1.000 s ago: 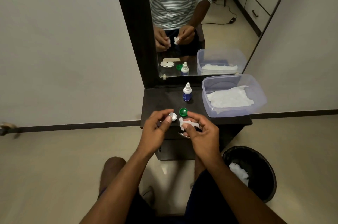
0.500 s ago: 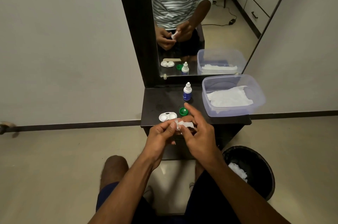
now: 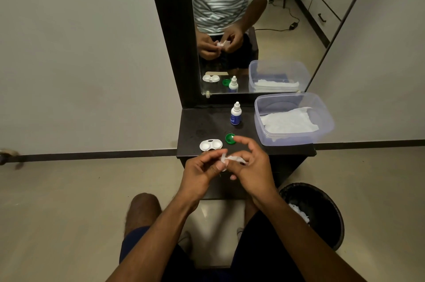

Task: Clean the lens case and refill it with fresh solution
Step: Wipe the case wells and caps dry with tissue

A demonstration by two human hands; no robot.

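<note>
Since a moment ago both hands have drawn together over the table's near edge. Left hand (image 3: 202, 171) and right hand (image 3: 250, 166) pinch a crumpled white tissue (image 3: 232, 159) with curled fingers; beyond them the white twin-well lens case (image 3: 211, 145) lies uncapped.

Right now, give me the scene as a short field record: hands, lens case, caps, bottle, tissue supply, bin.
left hand: pinches a small white item against the tissue; likely a case cap, unclear
right hand: holds the tissue piece
lens case: on the dark shelf, both wells uncapped
green cap: on shelf, right of case
solution bottle: upright, capped, behind green cap
plastic tub: holds white tissues
waste bin: on floor, used tissue inside
</note>
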